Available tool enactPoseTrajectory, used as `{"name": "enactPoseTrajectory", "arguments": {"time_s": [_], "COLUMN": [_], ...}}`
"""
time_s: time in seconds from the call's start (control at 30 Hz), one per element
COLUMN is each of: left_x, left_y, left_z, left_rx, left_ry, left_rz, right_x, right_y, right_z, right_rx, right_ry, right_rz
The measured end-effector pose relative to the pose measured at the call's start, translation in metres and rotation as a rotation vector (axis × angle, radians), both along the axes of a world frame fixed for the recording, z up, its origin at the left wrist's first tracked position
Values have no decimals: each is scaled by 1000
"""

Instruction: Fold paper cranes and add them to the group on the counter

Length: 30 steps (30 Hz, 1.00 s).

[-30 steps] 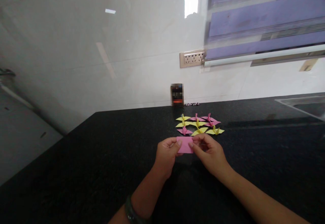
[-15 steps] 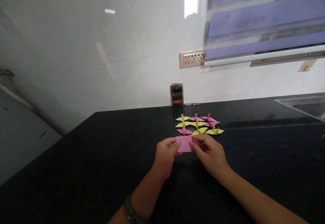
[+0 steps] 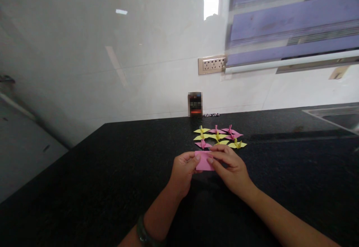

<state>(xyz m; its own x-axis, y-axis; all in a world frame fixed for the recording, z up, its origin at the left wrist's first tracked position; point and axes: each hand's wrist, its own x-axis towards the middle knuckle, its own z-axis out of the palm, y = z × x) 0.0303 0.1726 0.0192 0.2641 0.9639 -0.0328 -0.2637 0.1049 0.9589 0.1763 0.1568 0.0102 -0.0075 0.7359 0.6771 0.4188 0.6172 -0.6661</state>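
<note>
A small pink sheet of paper (image 3: 204, 161) is held between my two hands over the black countertop. My left hand (image 3: 183, 170) pinches its left side, thumb on the face and fingers behind. At the right side, my right hand (image 3: 231, 166) grips the paper with the thumb on its front and the index finger near the top edge. Just beyond my hands stand several folded paper cranes in rows, among them a pink crane (image 3: 203, 144) and a yellow crane (image 3: 237, 144). My right fingers partly cover one yellow crane (image 3: 222, 142).
A blurred dark box (image 3: 195, 105) stands against the white wall, with a beaded string (image 3: 211, 115) beside it. A sink (image 3: 336, 117) is set into the black countertop (image 3: 112, 172) at the right. A socket panel (image 3: 212, 65) sits on the wall below a purple blind (image 3: 280, 19).
The pink paper has come slightly lower. My right fingers have shifted over its top right corner and now cover more of a yellow crane; my left hand keeps its hold.
</note>
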Motion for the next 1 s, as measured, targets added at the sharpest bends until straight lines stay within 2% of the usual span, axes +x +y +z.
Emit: {"name": "enactPoseTrajectory", "arguments": {"time_s": [0.3, 0.5, 1.0], "left_x": [-3, -5, -4], "left_y": [0, 1, 4], "left_z": [1, 2, -2], "left_rx": [45, 14, -45], "left_ry": [-12, -38, -84], "left_rz": [-33, -81, -108], "right_x": [7, 15, 17], "right_y": [-1, 0, 3], "right_z": [1, 4, 9], "right_rx": [125, 248, 276], "right_ry": [-238, -419, -583], "right_rz": [43, 36, 70]}}
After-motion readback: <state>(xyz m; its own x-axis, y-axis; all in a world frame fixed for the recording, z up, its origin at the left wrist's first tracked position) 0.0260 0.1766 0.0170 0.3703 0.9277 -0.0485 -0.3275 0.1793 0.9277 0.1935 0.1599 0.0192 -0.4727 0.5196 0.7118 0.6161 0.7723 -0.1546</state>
